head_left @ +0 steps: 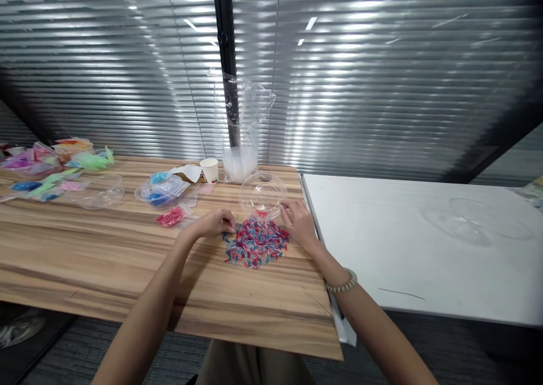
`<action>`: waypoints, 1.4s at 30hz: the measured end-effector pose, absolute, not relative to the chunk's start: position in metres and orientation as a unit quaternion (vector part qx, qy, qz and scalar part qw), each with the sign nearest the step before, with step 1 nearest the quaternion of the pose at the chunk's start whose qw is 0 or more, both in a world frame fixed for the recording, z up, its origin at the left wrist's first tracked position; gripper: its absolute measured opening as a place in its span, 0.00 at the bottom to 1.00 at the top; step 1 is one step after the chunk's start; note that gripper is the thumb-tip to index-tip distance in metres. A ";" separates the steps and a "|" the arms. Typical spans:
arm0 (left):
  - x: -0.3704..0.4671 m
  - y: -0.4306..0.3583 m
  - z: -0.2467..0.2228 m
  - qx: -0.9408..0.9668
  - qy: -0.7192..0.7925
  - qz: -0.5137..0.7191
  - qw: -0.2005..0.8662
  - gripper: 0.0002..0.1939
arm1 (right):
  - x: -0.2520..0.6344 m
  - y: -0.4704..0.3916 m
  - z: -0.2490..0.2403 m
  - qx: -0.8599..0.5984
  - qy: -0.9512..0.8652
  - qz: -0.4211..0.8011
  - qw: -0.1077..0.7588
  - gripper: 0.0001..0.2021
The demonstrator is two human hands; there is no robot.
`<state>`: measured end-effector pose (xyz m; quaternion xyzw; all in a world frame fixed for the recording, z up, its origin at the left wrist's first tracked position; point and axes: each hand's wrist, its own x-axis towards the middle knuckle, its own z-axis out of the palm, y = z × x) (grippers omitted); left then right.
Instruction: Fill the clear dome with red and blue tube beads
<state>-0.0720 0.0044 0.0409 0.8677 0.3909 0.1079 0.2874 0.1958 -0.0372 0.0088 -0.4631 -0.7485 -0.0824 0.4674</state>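
Observation:
A loose pile of small red, blue and clear tube-like pieces lies on the wood-grain table. Behind it a clear plastic bowl leans on its side, its opening facing me, with a few red pieces at its lower rim. My right hand has its fingers and thumb at the bowl's right rim, gripping it. At the pile's left edge is my left hand, fingers curled together near a few blue pieces. Whatever those fingers pinch, if anything, is too small to make out.
Left of the pile lie a bag of red pieces and a clear bowl with blue packets. Behind stand a paper cup and bagged stacked bowls. A white table adjoins on the right, holding clear lids.

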 end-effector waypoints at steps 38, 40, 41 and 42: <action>-0.066 0.001 0.042 0.872 0.402 0.100 0.259 0.05 | 0.196 -0.036 0.007 -0.465 -0.746 -0.071 0.471 0.08; -0.068 0.001 0.046 0.873 0.397 0.127 0.253 0.04 | 0.196 -0.036 0.007 -0.464 -0.748 -0.072 0.469 0.08; -0.068 0.000 0.049 0.874 0.391 0.147 0.247 0.04 | 0.196 -0.036 0.007 -0.463 -0.748 -0.073 0.469 0.09; -0.067 -0.001 0.053 0.875 0.384 0.172 0.240 0.04 | 0.196 -0.036 0.008 -0.463 -0.749 -0.074 0.468 0.09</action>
